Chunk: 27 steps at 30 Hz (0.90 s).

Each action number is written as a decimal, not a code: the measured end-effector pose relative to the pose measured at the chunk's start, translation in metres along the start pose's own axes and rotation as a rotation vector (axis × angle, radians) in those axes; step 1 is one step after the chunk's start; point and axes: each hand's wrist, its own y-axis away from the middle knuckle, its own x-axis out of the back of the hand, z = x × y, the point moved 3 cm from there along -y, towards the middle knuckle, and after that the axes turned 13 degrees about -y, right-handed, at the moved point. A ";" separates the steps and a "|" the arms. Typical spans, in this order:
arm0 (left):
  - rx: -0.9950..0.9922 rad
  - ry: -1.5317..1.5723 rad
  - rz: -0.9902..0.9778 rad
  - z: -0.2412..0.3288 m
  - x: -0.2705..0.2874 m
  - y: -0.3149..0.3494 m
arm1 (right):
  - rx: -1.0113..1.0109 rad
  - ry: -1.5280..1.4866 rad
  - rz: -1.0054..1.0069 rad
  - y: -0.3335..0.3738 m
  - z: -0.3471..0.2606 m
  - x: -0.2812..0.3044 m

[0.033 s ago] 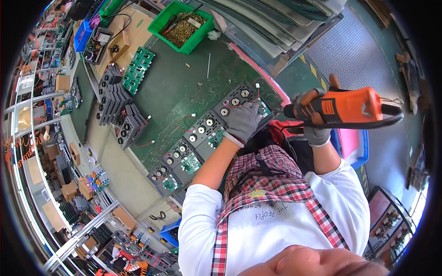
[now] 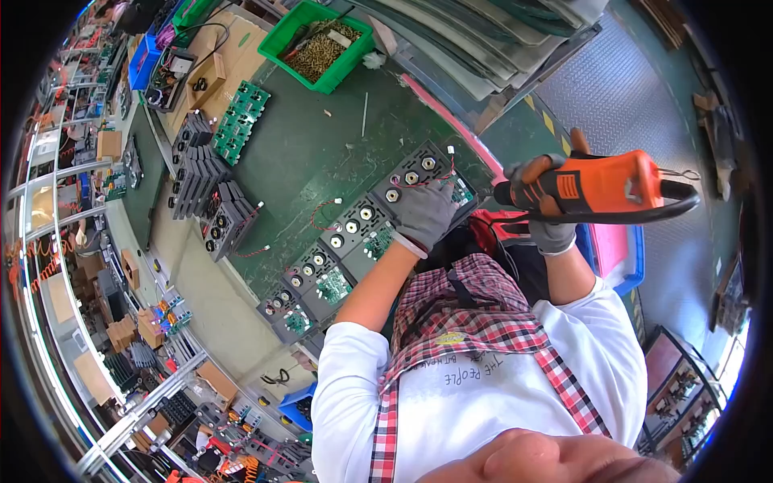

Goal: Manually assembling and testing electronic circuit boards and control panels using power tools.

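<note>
My left hand (image 2: pixel 427 213), in a grey work glove, presses on a dark grey panel (image 2: pixel 412 153) and holds it at the table's edge. Its fingers are together, and their tips are partly hidden. White-ringed round parts, red wires and a green circuit board (image 2: pixel 462 191) sit on this panel. My gloved right hand (image 2: pixel 549 211) is wrapped round an orange and black power drill (image 2: pixel 608 185). The drill lies level, its front end toward the panel's right edge; its tip is too small to make out. Similar panels (image 2: pixel 348 251) with boards lie in a row leftward.
A green bin (image 2: pixel 361 42) of brass-coloured screws stands at the back of the green table (image 2: pixel 314 137). Stacked grey panels (image 2: pixel 197 189) and a green circuit board sheet (image 2: pixel 241 121) lie to the left. A rack of large sheets (image 2: pixel 491 40) borders the far right; a blue crate (image 2: pixel 632 262) stands beside me.
The drill in my right hand has shifted very slightly to the left. My left hand stays on the same panel.
</note>
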 end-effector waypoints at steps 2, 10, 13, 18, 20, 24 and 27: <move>-0.010 -0.104 0.038 0.004 -0.001 0.003 | -0.074 -0.131 0.000 0.006 0.019 0.020; -0.002 -0.114 -0.129 0.011 -0.006 -0.006 | -0.610 -0.374 0.399 0.029 0.066 0.062; -0.008 -0.099 -0.129 0.011 -0.007 -0.008 | -0.821 -0.919 0.464 0.025 0.065 0.047; 0.009 -0.116 -0.092 0.014 -0.012 -0.007 | -0.697 -1.099 0.371 0.023 0.062 0.028; 0.020 -0.030 -0.059 0.013 -0.010 -0.009 | -0.474 -0.554 0.287 0.018 0.059 0.024; 0.014 -0.008 -0.129 0.013 -0.008 -0.009 | -0.233 0.116 -0.089 0.011 0.041 -0.003; 0.011 -0.075 -0.023 0.015 -0.025 -0.009 | -0.360 -0.081 -0.160 0.015 0.048 0.003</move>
